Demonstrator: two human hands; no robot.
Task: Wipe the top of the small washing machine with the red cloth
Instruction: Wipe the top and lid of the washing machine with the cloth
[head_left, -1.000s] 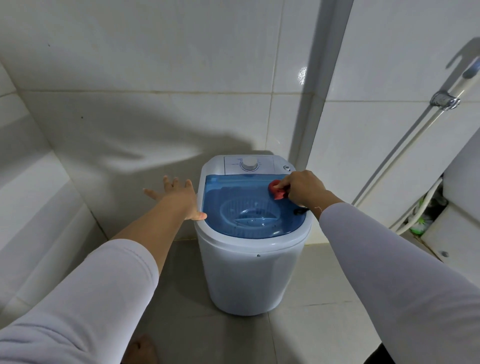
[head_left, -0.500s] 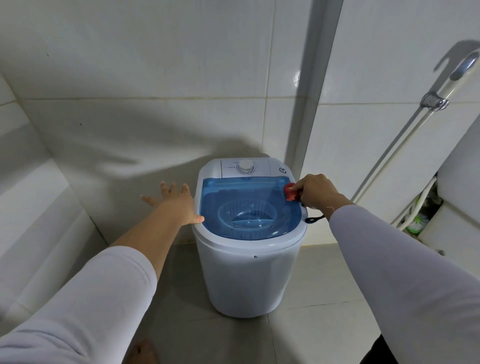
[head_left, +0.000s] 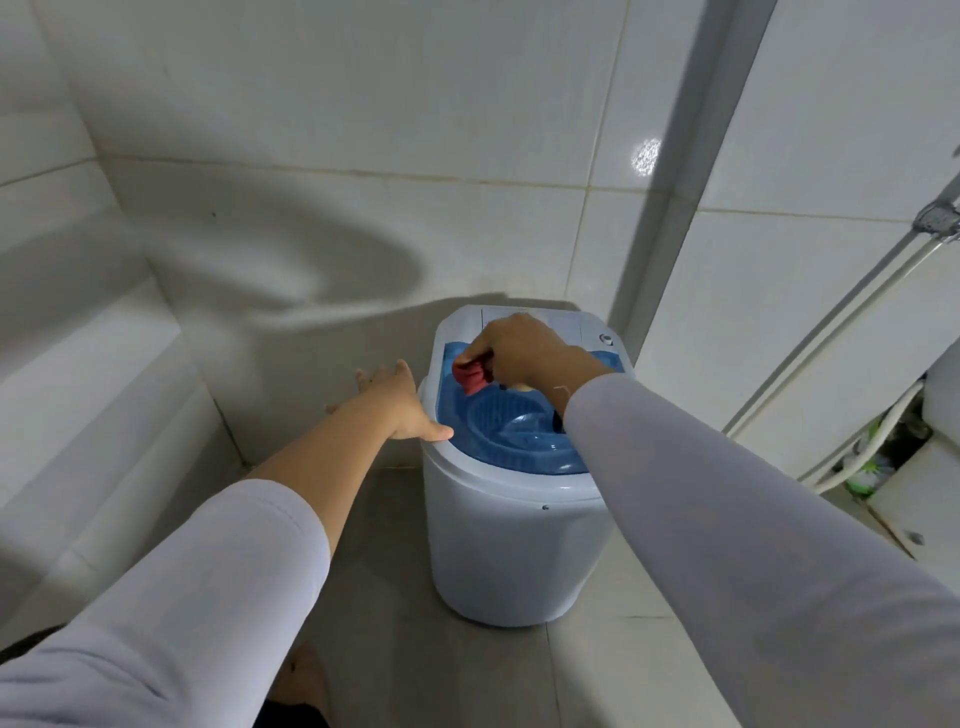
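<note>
A small white washing machine (head_left: 514, 545) with a translucent blue lid (head_left: 524, 441) stands on the tiled floor against the wall. My right hand (head_left: 524, 345) is shut on a bunched red cloth (head_left: 471, 375) and presses it on the back left part of the blue lid, covering the control dial. My left hand (head_left: 397, 402) rests against the machine's left rim, fingers spread, thumb on the white edge, holding nothing.
White tiled walls close in behind and to the left, with a ledge (head_left: 104, 415) at the left. A shower hose and rail (head_left: 852, 332) run down the right wall. A white fixture (head_left: 924, 499) sits at the right. My foot (head_left: 306, 680) shows below.
My right hand has swept the red cloth from the lid's right edge across to its back left. The view has shifted, so the machine sits further right. My left hand stays at the left rim.
</note>
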